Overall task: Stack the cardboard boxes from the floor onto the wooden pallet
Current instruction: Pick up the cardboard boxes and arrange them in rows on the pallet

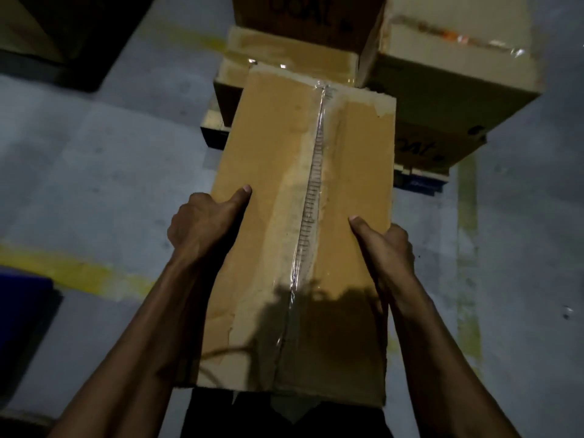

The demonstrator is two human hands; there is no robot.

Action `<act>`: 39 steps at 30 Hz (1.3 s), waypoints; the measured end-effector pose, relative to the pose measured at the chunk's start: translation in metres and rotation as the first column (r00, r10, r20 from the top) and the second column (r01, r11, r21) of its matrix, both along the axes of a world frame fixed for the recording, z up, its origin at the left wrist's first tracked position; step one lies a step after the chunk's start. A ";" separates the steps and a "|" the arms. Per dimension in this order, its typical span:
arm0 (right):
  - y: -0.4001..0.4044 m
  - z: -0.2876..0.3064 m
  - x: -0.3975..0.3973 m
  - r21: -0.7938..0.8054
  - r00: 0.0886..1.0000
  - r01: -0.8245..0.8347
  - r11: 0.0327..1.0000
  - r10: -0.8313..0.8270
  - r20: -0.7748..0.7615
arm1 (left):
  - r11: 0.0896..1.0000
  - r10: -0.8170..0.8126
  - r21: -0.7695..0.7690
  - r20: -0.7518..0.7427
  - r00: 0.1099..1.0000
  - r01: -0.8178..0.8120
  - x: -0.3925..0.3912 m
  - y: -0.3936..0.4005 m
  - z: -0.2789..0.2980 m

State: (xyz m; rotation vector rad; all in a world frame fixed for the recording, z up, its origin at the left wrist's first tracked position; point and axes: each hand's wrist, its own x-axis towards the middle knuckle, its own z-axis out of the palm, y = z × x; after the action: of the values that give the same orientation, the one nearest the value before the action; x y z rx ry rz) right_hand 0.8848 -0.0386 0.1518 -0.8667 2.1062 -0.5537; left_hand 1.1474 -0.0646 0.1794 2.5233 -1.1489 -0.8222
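Cardboard, long and tan, fills my grip: the box I carry has a clear tape seam down the middle of its top, paler scuffed strips beside it and a torn far corner. My left hand clasps its left edge and my right hand its right edge, thumbs on top (the fingers are hidden underneath). It hangs above the grey floor, its far end just before the stacked boxes on the pallet.

Matt brown cardboard box sealed with glossy clear tape; floor rough grey concrete.
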 end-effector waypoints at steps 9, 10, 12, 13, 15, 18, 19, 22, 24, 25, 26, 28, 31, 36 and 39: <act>-0.049 0.091 0.107 -0.111 0.995 -0.092 0.990 0.096 0.030 | 0.989 0.077 -0.124 0.022 0.997 -0.074 0.102 -0.020 0.103; -0.058 0.096 0.117 -0.116 0.993 -0.104 0.988 0.110 0.042 | 0.987 0.094 -0.131 0.023 0.995 -0.090 0.112 -0.024 0.111; -0.075 0.105 0.137 -0.129 0.990 -0.113 0.985 0.123 0.066 | 0.983 0.121 -0.140 0.028 0.992 -0.116 0.132 -0.035 0.121; -0.086 0.108 0.147 -0.140 0.989 -0.118 0.983 0.129 0.072 | 0.981 0.130 -0.146 0.032 0.991 -0.124 0.141 -0.042 0.124; -0.108 0.111 0.167 -0.154 0.985 -0.143 0.978 0.156 0.079 | 0.978 0.156 -0.143 0.034 0.987 -0.149 0.161 -0.059 0.125; -0.151 0.110 0.197 -0.162 0.976 -0.189 0.969 0.203 0.074 | 0.973 0.190 -0.142 0.036 0.981 -0.183 0.190 -0.093 0.124; -0.168 0.109 0.207 -0.171 0.974 -0.196 0.965 0.212 0.077 | 0.970 0.200 -0.147 0.035 0.979 -0.193 0.200 -0.107 0.124; -0.222 0.107 0.236 -0.183 0.970 -0.207 0.961 0.227 0.092 | 0.968 0.204 -0.156 0.031 0.979 -0.196 0.227 -0.155 0.122; -0.265 0.108 0.255 -0.187 0.967 -0.220 0.957 0.240 0.089 | 0.966 0.212 -0.161 0.029 0.977 -0.204 0.245 -0.192 0.126; -0.274 0.111 0.260 -0.181 0.966 -0.225 0.957 0.243 0.083 | 0.964 0.215 -0.166 0.018 0.976 -0.209 0.250 -0.200 0.127; -0.300 0.114 0.272 -0.185 0.967 -0.222 0.957 0.241 0.083 | 0.962 0.215 -0.174 0.008 0.977 -0.211 0.262 -0.225 0.131; -0.327 0.121 0.286 -0.199 0.968 -0.218 0.956 0.238 0.085 | 0.958 0.207 -0.204 -0.002 0.978 -0.203 0.277 -0.252 0.137; -0.373 0.136 0.310 -0.228 0.970 -0.210 0.951 0.232 0.078 | 0.961 0.171 -0.220 -0.011 0.985 -0.169 0.301 -0.300 0.150; -0.429 0.155 0.333 -0.262 0.988 -0.138 0.955 0.152 0.034 | 0.957 0.113 -0.268 -0.015 0.993 -0.113 0.330 -0.375 0.161; -0.452 0.152 0.342 -0.260 0.996 -0.080 0.962 0.089 0.020 | 0.959 0.013 -0.283 -0.038 0.999 -0.023 0.343 -0.417 0.158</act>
State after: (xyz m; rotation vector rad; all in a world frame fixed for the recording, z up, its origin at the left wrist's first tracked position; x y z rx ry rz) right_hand 1.2268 -0.4907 0.3036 -1.0819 1.9855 -0.8047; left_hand 1.4903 -0.4812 0.3372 2.2725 -1.1402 -0.6431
